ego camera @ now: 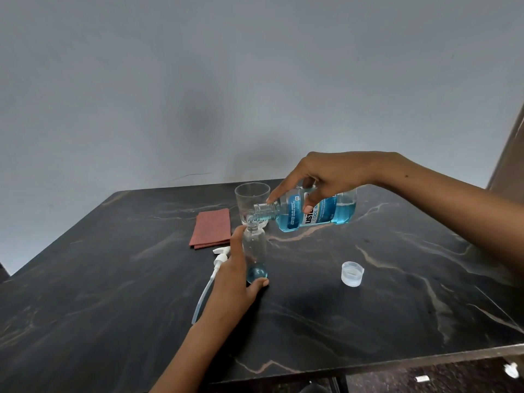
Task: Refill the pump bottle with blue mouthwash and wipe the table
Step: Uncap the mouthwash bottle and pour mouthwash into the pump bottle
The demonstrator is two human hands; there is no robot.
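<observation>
A small clear pump bottle (pixel 256 251) stands upright on the dark marble table (pixel 368 313), a little blue liquid in its bottom. My left hand (pixel 234 275) grips it from the left side. My right hand (pixel 323 177) holds the blue mouthwash bottle (pixel 326 215) tipped on its side, its open neck right over the pump bottle's mouth. The white pump head with its tube (pixel 215 268) lies on the table left of my left hand. A folded reddish cloth (pixel 212 228) lies further back.
An empty clear glass (pixel 251 198) stands just behind the pump bottle. The mouthwash bottle's clear cap (pixel 352 273) rests open side up on the table to the right. A grey wall rises behind the table; the table's front edge runs along the bottom right.
</observation>
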